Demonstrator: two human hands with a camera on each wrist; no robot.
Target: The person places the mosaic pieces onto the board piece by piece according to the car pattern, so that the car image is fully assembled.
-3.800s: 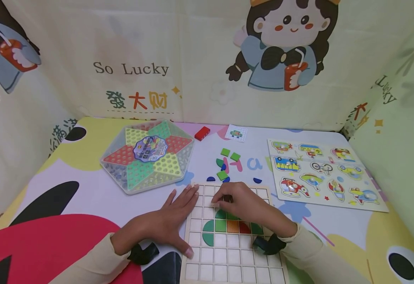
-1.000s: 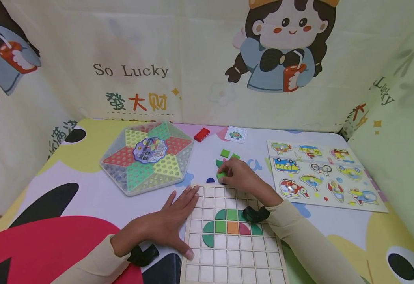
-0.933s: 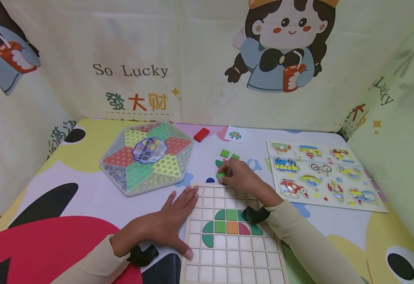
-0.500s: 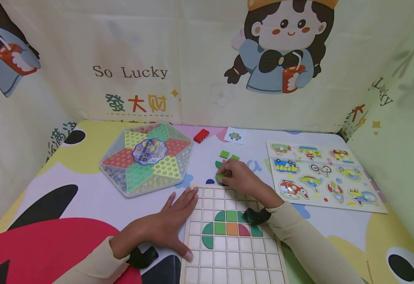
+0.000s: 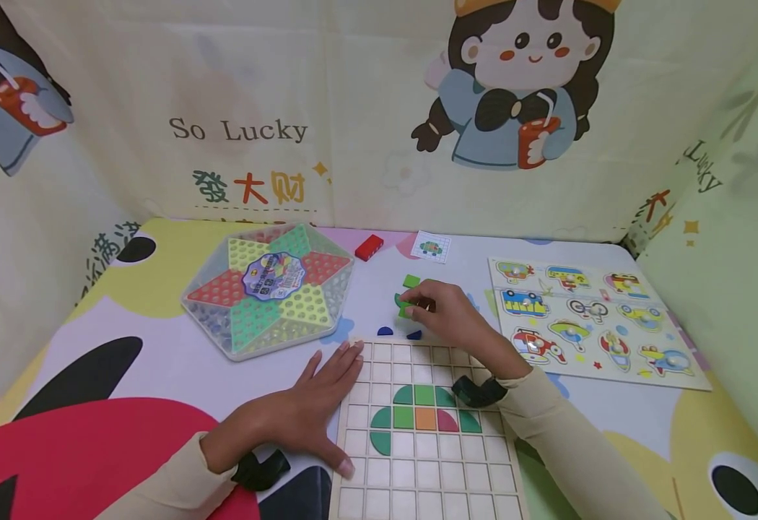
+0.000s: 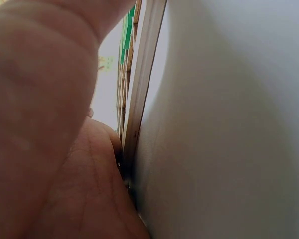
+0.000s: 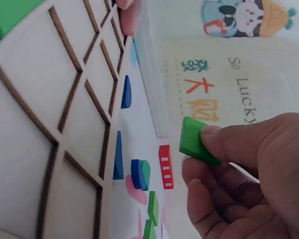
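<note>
My right hand (image 5: 447,314) pinches a green square tile (image 7: 193,140) between thumb and fingers, above the table just past the far edge of the wooden grid board (image 5: 425,445). On the board sit dark green rounded pieces (image 5: 382,442), light green squares (image 5: 403,417), an orange square (image 5: 425,419) and a red rounded piece (image 5: 447,419). My left hand (image 5: 307,412) lies with fingers spread along the board's left edge, its thumb on the frame. In the left wrist view, the palm and thumb hide most of the board.
Blue half-round pieces (image 5: 385,331) and another green square (image 5: 411,279) lie beyond the board. Behind them are a red block (image 5: 369,247) and a small pattern card (image 5: 431,247). A hexagonal marble-game box (image 5: 275,339) stands left, a vehicle puzzle board (image 5: 580,365) right.
My right hand has gone from over the board to the loose pieces and taken the green square tile. It has just lifted it, uncovering a blue piece. My left hand stays put.
</note>
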